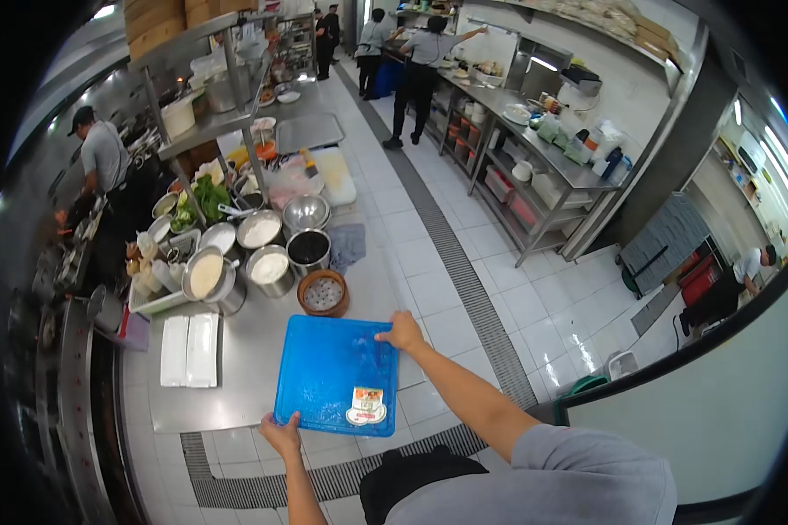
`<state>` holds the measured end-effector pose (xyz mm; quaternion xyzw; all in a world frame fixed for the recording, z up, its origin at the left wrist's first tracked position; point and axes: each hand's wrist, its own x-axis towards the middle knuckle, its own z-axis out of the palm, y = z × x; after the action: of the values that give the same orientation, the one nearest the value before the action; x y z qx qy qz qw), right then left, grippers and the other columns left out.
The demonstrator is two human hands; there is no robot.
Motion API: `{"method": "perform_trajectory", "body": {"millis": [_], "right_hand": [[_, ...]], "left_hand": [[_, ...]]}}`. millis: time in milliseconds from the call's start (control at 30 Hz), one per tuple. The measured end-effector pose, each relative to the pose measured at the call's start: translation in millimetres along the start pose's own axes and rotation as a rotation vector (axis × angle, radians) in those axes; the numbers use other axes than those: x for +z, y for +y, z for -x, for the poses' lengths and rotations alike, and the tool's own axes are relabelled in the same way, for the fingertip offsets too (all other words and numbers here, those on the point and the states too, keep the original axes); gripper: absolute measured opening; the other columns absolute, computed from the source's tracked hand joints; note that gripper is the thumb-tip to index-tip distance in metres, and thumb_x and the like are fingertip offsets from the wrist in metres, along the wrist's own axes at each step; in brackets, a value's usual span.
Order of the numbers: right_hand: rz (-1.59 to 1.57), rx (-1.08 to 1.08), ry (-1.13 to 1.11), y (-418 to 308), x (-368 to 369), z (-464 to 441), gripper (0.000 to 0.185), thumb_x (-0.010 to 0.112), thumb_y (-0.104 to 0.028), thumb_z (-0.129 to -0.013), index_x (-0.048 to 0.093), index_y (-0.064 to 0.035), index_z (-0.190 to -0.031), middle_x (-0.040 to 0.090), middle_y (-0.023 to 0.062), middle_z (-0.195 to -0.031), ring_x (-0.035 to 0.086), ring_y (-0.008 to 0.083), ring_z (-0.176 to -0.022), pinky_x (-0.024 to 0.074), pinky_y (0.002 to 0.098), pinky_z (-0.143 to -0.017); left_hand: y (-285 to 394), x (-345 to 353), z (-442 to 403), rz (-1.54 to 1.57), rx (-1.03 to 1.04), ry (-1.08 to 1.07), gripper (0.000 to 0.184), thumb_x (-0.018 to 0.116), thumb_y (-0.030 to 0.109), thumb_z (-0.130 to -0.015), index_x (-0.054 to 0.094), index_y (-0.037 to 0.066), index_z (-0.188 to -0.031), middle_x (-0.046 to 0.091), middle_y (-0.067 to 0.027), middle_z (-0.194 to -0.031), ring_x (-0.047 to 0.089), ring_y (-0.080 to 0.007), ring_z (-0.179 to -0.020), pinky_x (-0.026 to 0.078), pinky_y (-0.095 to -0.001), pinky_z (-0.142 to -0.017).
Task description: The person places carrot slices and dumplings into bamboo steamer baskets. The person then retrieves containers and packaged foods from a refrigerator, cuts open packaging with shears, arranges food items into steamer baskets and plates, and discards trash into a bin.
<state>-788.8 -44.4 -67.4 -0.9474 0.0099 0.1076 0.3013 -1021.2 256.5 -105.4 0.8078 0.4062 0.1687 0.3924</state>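
Note:
A blue square board or lid (324,372) with a printed label (367,406) near its lower right corner is held over the front edge of the steel counter (236,407). My left hand (282,432) grips its lower left corner, thumb on top. At its upper right corner, my right hand (400,332) is closed on the edge, with the thumb over the surface. Just beyond the board sits a round brown steamer basket (323,293) with a perforated base. Two white wrapped packs (189,350) lie to the left on the counter.
Metal bowls of white and dark contents (271,269) crowd the counter, with leafy greens (208,198) and squeeze bottles (155,273) behind. A person (105,153) stands at the stoves on the left. Other people (422,70) work at the back. A floor drain (464,262) runs along the right.

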Motion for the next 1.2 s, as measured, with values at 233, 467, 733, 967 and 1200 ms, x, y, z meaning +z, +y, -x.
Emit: {"method": "perform_trajectory", "body": {"millis": [233, 467, 733, 967, 1200], "right_hand": [[-0.085, 0.083, 0.007, 9.6, 0.8, 28.6, 0.088, 0.090, -0.049, -0.062, 0.051, -0.0012, -0.125, 0.053, 0.0221, -0.126, 0.059, 0.0397, -0.114, 0.0509, 0.0476, -0.094], [0.232, 0.003, -0.016, -3.3, -15.0, 49.2, 0.085, 0.082, -0.059, -0.068, 0.053, 0.0000, -0.123, 0.054, 0.0216, -0.125, 0.055, 0.0371, -0.120, 0.0503, 0.0489, -0.094], [0.132, -0.388, -0.211, -54.1, 24.0, -26.0, 0.080, 0.070, -0.053, -0.084, 0.050, 0.0034, -0.136, 0.053, 0.0243, -0.134, 0.051, 0.0396, -0.125, 0.0432, 0.0488, -0.104], [-0.067, -0.528, -0.454, -65.8, 51.3, -71.8, 0.061, 0.074, -0.043, -0.083, 0.061, -0.0019, -0.127, 0.054, 0.0237, -0.128, 0.053, 0.0396, -0.122, 0.0441, 0.0444, -0.103], [-0.153, -0.620, -0.510, -35.0, 30.1, -82.5, 0.054, 0.078, -0.035, -0.080, 0.064, -0.0014, -0.120, 0.056, 0.0225, -0.121, 0.056, 0.0395, -0.113, 0.0463, 0.0437, -0.099]], "left_hand": [[2.7, -0.1, -53.3, -0.156, 0.001, -0.178, 0.077, 0.096, 0.020, -0.058, 0.053, -0.002, -0.118, 0.055, -0.0231, -0.114, 0.057, -0.0387, -0.102, 0.048, -0.0451, -0.090], [-48.6, 37.4, 7.4, 0.468, -0.144, -0.064, 0.088, 0.091, 0.019, -0.071, 0.037, 0.001, -0.137, 0.056, -0.0125, -0.105, 0.059, -0.0258, -0.092, 0.051, -0.0377, -0.081], [37.9, 49.8, 127.5, 0.874, -0.592, -0.569, 0.069, 0.072, 0.017, -0.091, 0.029, 0.011, -0.145, 0.052, -0.0174, -0.135, 0.056, -0.0262, -0.119, 0.051, -0.0432, -0.093], [37.6, 13.7, 150.3, 0.303, -0.640, -0.524, 0.060, 0.064, 0.027, -0.097, 0.041, -0.005, -0.142, 0.052, -0.0178, -0.136, 0.054, -0.0260, -0.117, 0.045, -0.0389, -0.099], [20.3, 29.9, 165.0, 0.446, -0.687, -0.467, 0.057, 0.062, 0.027, -0.098, 0.043, -0.005, -0.141, 0.058, -0.0150, -0.129, 0.056, -0.0239, -0.112, 0.044, -0.0370, -0.098]]}}
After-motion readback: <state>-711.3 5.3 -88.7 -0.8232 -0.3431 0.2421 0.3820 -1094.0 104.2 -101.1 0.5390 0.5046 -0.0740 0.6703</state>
